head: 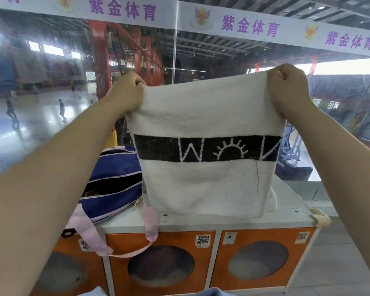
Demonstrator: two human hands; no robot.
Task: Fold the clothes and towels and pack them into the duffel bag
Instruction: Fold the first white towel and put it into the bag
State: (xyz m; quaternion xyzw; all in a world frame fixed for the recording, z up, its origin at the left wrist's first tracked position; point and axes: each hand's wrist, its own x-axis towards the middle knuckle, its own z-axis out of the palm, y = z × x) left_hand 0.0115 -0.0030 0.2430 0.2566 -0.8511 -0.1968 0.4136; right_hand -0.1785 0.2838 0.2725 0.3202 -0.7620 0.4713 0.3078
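**Towel held up above the counter, fold not yet made**

At nine o'clock on the counter [286, 201] sits the duffel bag [115, 180], unzipped. Left hand [126, 90] pinches the towel [205, 116] at its ten o'clock corner; right hand [286, 86] is clamped on the two o'clock corner. The towel hangs flat, its hem brushing the counter. Uneven corners would likely skew the fold; a slack pinch could drop it.
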